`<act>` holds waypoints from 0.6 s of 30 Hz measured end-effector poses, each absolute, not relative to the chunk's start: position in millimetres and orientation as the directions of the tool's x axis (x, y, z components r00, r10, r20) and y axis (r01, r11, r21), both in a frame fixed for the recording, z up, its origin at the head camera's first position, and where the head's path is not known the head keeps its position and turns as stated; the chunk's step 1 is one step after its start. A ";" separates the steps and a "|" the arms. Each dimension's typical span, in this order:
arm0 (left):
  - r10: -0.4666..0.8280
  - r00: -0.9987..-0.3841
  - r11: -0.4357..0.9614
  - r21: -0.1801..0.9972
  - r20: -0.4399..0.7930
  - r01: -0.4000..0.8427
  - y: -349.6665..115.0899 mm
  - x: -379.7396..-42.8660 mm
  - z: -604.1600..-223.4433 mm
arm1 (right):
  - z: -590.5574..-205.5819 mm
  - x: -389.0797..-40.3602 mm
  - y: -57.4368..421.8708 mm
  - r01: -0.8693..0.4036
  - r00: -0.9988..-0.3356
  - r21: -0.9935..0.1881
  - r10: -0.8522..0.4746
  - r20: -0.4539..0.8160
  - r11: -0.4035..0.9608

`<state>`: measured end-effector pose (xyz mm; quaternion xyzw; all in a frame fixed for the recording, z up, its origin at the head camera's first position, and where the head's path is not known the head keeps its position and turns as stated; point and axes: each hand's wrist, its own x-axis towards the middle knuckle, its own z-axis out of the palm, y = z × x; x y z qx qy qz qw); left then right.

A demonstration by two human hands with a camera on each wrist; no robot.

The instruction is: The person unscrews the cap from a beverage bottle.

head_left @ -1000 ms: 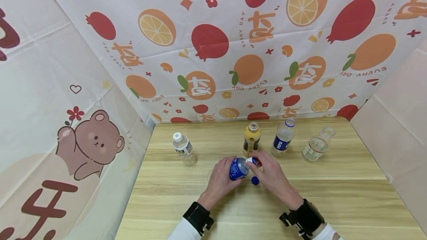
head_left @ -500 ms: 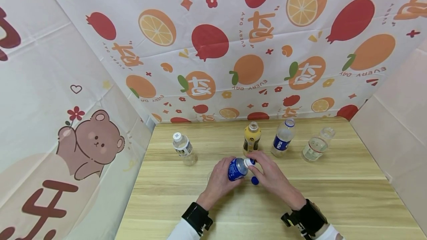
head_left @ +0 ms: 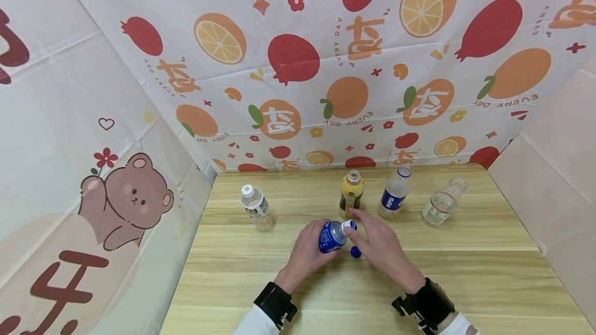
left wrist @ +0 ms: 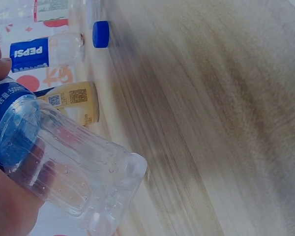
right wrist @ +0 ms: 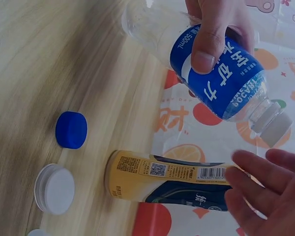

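Note:
My left hand (head_left: 308, 248) grips a clear plastic bottle with a blue label (head_left: 329, 238), tilted with its neck toward the right. A white cap (right wrist: 276, 129) sits on the neck. Beside that cap is my right hand (head_left: 383, 248); in the right wrist view its relaxed fingers (right wrist: 260, 169) are apart from the cap and hold nothing. Below the bottle's neck, a loose blue cap (head_left: 356, 252) lies on the table, with a loose white cap (right wrist: 56, 189) near it in the right wrist view. Part of another white cap (right wrist: 38, 232) shows at that view's bottom edge.
Just behind my hands stands a yellow bottle (head_left: 351, 193) without a cap. To its right are an uncapped Pepsi bottle (head_left: 393, 195) and a clear open bottle (head_left: 440, 207). A clear bottle with a white cap (head_left: 256, 208) stands at left. A printed cloth (head_left: 298, 87) hangs behind the wooden table (head_left: 372, 304).
My right fingers and thumb were around the white cap a second ago; they have shifted slightly and now stand apart from it. My left hand keeps the bottle in nearly the same place.

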<state>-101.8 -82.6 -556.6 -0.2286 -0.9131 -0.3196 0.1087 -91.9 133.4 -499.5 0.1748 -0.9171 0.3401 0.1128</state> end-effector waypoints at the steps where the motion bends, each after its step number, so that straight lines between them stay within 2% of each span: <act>1: 0.348 -0.872 0.691 0.534 0.344 0.487 -82.6 -101.7 -556.6 | -499.8 -92.3 133.3 -0.389 -0.916 -0.579 -0.232 0.328 0.717; 10: 0.357 -0.872 0.689 0.536 0.336 0.489 -82.0 -100.7 -557.1 | -499.3 -94.2 132.4 -0.422 -0.890 -0.538 -0.219 0.401 0.730; 18: 0.356 -0.873 0.705 0.517 0.334 0.485 -83.5 -99.8 -558.3 | -498.8 -93.8 133.4 -0.452 -0.883 -0.582 -0.247 0.399 0.676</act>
